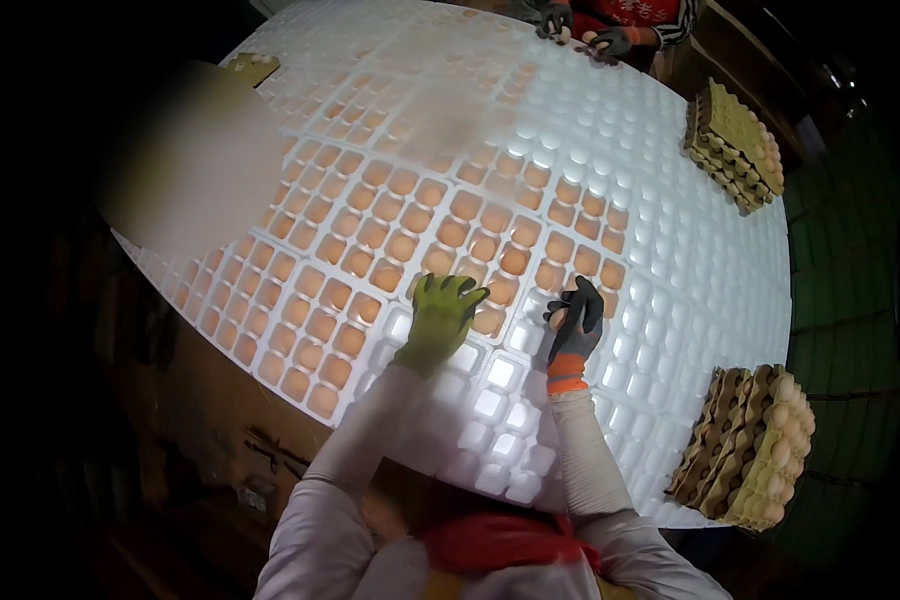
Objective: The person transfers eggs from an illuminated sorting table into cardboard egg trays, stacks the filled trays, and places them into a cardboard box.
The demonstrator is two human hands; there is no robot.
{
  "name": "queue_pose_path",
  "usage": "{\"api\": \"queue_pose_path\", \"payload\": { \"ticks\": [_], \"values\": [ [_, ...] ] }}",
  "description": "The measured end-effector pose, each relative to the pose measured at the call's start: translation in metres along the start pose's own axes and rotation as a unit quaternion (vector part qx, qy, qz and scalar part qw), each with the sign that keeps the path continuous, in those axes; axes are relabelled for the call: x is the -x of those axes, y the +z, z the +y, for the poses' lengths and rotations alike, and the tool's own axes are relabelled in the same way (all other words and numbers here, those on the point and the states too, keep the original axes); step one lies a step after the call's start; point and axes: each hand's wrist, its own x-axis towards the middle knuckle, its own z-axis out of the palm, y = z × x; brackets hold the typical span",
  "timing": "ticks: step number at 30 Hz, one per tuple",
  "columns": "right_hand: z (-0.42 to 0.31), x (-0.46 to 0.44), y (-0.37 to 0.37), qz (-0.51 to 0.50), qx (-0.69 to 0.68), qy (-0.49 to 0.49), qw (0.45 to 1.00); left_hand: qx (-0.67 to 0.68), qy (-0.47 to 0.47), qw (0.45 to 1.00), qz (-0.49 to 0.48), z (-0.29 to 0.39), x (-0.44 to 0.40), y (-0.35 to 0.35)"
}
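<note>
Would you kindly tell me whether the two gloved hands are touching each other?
Apart. The head view shows it plainly: eggs in white packaging fill the gap between the left hand and the right hand.

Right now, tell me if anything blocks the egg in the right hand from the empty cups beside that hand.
Nothing visible does: the right hand holds the egg, and the empty cups beside it lie open.
</note>
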Motion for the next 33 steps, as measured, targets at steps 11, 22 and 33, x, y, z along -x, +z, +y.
{"api": "queue_pose_path", "payload": {
  "ticks": [11, 22, 33],
  "values": [
    [-0.024, 0.007, -0.012, -0.083, 0.389, -0.240, 0.885, 0.246, -0.075, 0.965, 0.040, 0.004, -0.006, 0.026],
    [-0.444, 0.066, -0.346, -0.041, 0.611, -0.229, 0.757, 0.471, 0.171, 0.845, -0.185, 0.449, -0.104, 0.013],
    [-0.457, 0.023, -0.472, -0.207, 0.553, -0.180, 0.786, 0.184, 0.216, 0.941, -0.187, 0.581, -0.099, 0.029]
  ]
}}
